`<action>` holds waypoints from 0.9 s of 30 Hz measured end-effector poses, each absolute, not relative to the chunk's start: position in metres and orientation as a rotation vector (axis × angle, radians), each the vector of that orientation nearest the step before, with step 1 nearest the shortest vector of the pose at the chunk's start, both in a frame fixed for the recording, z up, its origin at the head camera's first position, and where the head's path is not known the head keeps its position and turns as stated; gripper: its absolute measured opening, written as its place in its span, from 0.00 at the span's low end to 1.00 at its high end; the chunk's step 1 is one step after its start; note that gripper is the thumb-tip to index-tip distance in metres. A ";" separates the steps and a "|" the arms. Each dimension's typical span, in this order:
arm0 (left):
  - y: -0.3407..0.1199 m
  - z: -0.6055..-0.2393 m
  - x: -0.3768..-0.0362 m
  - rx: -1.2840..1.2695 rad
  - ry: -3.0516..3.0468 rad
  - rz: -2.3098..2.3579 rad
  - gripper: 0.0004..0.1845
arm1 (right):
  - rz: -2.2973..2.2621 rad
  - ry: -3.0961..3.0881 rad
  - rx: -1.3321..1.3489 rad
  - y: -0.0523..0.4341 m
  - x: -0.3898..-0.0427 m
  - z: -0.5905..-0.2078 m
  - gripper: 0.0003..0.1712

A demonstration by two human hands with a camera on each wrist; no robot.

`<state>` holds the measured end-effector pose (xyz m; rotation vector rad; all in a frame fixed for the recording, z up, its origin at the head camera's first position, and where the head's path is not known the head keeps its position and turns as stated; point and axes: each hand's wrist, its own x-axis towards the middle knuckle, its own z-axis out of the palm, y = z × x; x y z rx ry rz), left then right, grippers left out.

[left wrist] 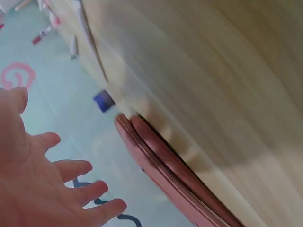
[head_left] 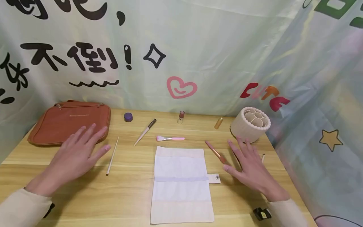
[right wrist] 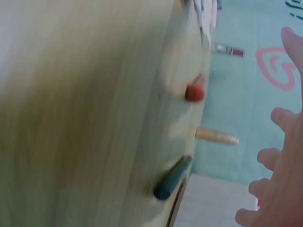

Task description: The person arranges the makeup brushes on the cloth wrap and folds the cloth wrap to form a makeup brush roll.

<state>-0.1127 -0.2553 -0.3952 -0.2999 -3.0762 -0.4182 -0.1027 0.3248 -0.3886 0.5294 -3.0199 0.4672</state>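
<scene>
My left hand [head_left: 74, 154] hovers with spread fingers in front of a brown zip case [head_left: 71, 121]. Just right of it lies a thin pale brush [head_left: 112, 156]. My right hand [head_left: 251, 168] is spread too, its palm down over the table and holding nothing. Beside its thumb lies a makeup brush with a reddish-brown handle [head_left: 215, 152]. A dark stick-like item [right wrist: 173, 178] lies beneath that hand, mostly hidden in the head view. Between the hands a white fabric roll-up pouch [head_left: 181, 189] lies unfolded, its snap tab [head_left: 214, 178] pointing right.
Toward the back stand a purple-lidded jar [head_left: 128, 117], a lipstick [head_left: 181, 117], a gold tube [head_left: 218, 123] and a cream round holder [head_left: 248, 126] with compartments. A dark-tipped brush [head_left: 145, 131] and a pink brush [head_left: 170, 138] lie mid-table. A printed curtain [head_left: 215, 63] closes off the back.
</scene>
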 end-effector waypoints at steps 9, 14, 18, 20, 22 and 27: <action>-0.233 -0.398 -0.101 -0.417 -3.041 -0.442 0.34 | 0.584 -3.023 0.737 0.295 -0.097 -0.398 0.57; -0.232 -0.407 -0.099 -0.427 -3.093 -0.500 0.29 | 0.577 -3.001 0.901 0.283 -0.095 -0.404 0.60; -0.233 -0.412 -0.099 -0.429 -3.135 -0.525 0.28 | 0.596 -2.973 1.042 0.277 -0.093 -0.409 0.60; -0.234 -0.414 -0.100 -0.432 -3.144 -0.538 0.27 | 0.620 -2.992 1.076 0.274 -0.092 -0.412 0.60; -0.233 -0.415 -0.100 -0.431 -3.151 -0.549 0.27 | 0.641 -3.023 1.094 0.272 -0.091 -0.413 0.61; -0.232 -0.416 -0.102 -0.440 -3.146 -0.564 0.27 | 0.590 -3.098 1.140 0.269 -0.091 -0.415 0.64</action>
